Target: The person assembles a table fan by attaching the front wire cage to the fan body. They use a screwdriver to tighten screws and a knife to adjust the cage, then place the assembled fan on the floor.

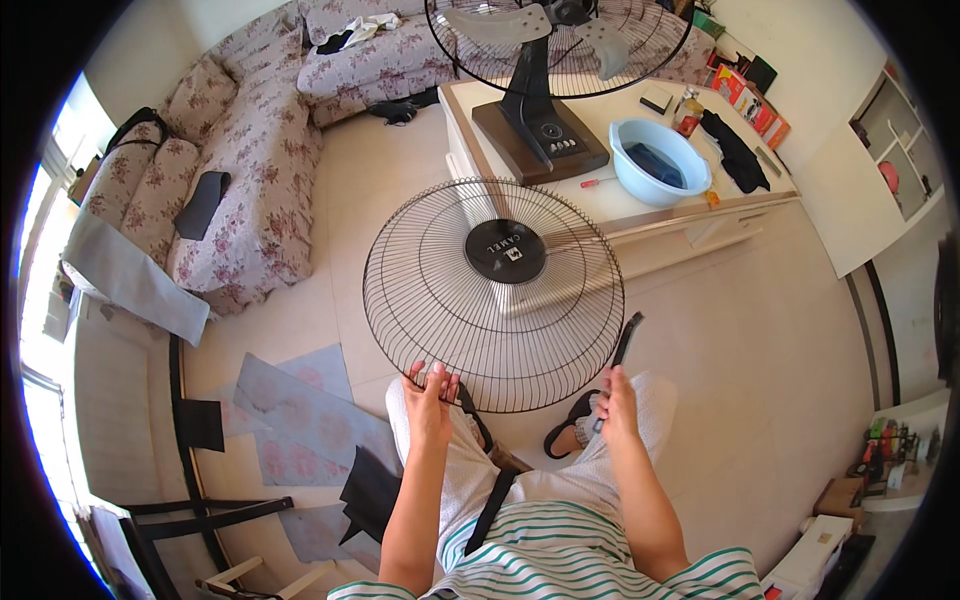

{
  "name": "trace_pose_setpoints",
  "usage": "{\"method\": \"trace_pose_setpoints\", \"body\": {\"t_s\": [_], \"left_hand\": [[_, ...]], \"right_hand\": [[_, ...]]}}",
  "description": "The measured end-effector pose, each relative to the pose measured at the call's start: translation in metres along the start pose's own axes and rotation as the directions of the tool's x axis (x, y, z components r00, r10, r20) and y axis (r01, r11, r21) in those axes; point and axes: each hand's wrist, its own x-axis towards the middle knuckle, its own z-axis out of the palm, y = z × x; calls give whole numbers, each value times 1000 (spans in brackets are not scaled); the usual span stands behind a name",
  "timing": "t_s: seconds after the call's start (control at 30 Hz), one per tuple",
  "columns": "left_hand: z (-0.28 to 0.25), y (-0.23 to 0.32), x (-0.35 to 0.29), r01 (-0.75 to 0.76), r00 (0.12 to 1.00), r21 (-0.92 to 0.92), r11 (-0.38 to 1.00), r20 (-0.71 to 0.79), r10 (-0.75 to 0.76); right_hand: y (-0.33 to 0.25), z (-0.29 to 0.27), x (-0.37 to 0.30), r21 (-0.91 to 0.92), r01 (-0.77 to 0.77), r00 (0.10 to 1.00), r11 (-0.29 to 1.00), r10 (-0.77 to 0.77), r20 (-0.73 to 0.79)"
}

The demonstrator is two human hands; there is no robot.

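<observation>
A round black wire fan grille (430, 290) with a black centre disc (505, 250) is held up in front of my knees. My left hand (430, 400) is closed on its near left rim, thumb on top. My right hand (618, 405), close to the near right rim, grips a slim black stick-like tool (627, 340) whose exact kind I cannot make out. Whether that hand also touches the grille is hidden. Beyond the grille, the fan's dark brown base (545, 135) stands on a cream table (465, 110), its grey blades (500, 25) within the rear grille.
A light blue basin (640, 188) with dark contents stands on the table. Near it are a small red-handled tool (597, 182), a bottle (688, 112) and a black cloth (737, 155). A floral sofa (250, 180) lines the left. Fabric sheets (300, 400) lie on the floor.
</observation>
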Motion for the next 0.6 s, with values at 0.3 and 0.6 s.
{"method": "trace_pose_setpoints", "body": {"t_s": [0.3, 0.6], "left_hand": [[-19, 2, 14, 48, 998, 42, 998, 40, -50], [-26, 4, 22, 98, 995, 154, 983, 3, -99]], "right_hand": [[-74, 49, 3, -566, 720, 688, 401, -521, 505], [-111, 92, 15, -454, 853, 356, -256, -351, 866]]}}
